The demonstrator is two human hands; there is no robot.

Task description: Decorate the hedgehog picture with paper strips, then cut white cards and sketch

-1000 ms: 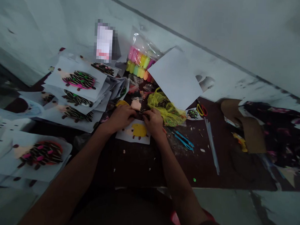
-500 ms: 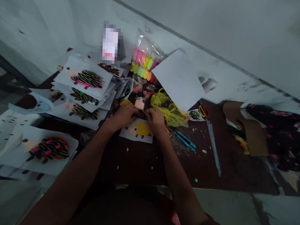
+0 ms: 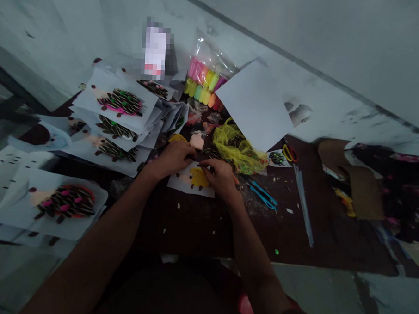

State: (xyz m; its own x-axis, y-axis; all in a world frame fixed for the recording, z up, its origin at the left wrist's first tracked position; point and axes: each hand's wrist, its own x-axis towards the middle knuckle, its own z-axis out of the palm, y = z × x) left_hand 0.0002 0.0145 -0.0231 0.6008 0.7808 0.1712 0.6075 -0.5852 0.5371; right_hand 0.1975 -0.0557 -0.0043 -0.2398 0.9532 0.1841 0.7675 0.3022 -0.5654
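A small white sheet [image 3: 175,185] with a yellow hedgehog shape [image 3: 199,177] and small dark feet lies on the dark table. Over the yellow body, my right hand [image 3: 220,175] has its thumb and index finger pinched together; whatever is between them is too small to make out. My left hand [image 3: 176,157] rests at the sheet's upper left edge, fingers curled together, their tips in shadow. Just beyond the hands sit a pale pink lump of clay [image 3: 197,140] and some dark striped seeds [image 3: 212,153]. A yellow plastic bag [image 3: 242,154] lies beside my right hand.
Finished-looking hedgehog sheets [image 3: 124,86] are stacked on the left. Behind stands a clear bag of coloured clay [image 3: 206,83] near a blank white sheet [image 3: 255,106]. To the right are a blue cutter [image 3: 263,195], scissors [image 3: 290,153] and clear sticks [image 3: 303,205].
My right hand has come back from the seeds beyond the sheet to above the yellow hedgehog shape. My left hand stays near the sheet's upper left. The view has shifted slightly.
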